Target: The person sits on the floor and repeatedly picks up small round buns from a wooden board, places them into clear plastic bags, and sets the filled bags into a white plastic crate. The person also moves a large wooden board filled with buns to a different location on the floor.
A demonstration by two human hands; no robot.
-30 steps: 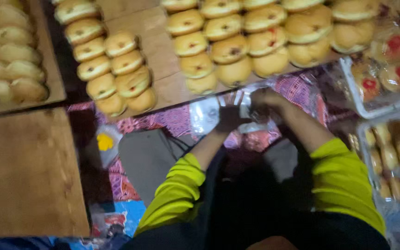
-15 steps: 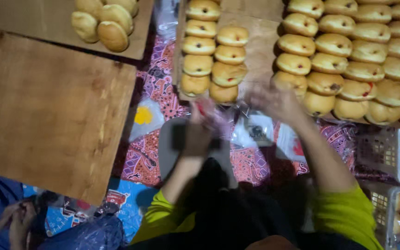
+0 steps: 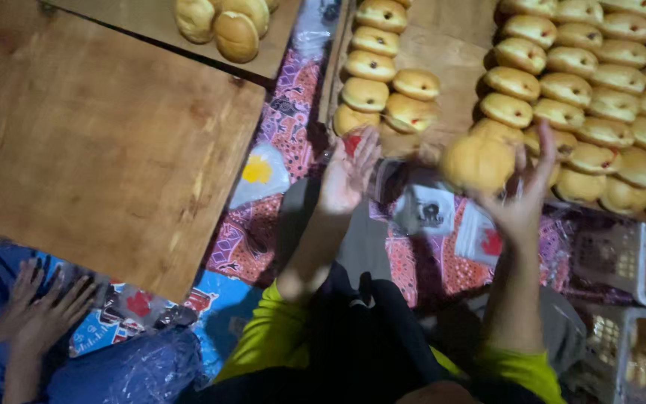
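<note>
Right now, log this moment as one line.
right hand: holds bun | left hand: open, empty, near small bun board | co-worker's hands: lower left, by bare wooden board

My hands had been together low over the clear bags on the patterned cloth. Since then my right hand rose and took a round bun from beside the wooden tray. My left hand came off the bags and lifted, palm open, fingers spread. My view swung left, and another person's hands showed.
</note>
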